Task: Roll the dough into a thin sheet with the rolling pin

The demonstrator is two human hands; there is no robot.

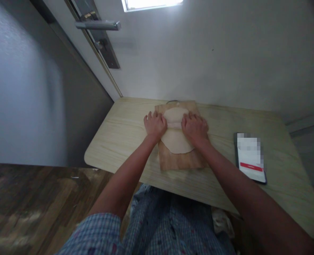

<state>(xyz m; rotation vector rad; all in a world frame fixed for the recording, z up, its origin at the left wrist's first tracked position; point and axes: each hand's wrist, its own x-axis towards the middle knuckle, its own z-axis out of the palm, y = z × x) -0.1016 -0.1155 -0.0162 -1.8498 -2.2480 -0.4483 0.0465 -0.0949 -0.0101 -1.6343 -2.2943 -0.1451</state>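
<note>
A flat, pale sheet of rolled dough (176, 141) lies on a brown wooden board (180, 162). Across the dough runs a thin, light-coloured rolling pin (174, 125), showing only between my hands. My left hand (156, 124) is closed over the pin's left end, its fingers curled forward. At the other end, my right hand (195, 126) presses down with its fingers wrapped over the pin. Both ends of the pin are hidden under the hands. The dough sticks out beyond the pin on the far side and the near side.
The board rests on a light wood table (119, 141) against a pale door. A phone (250, 156) lies on the table to the right, its screen lit. A door handle (98, 25) juts out at the upper left. A metal ring (173, 101) shows at the board's far edge.
</note>
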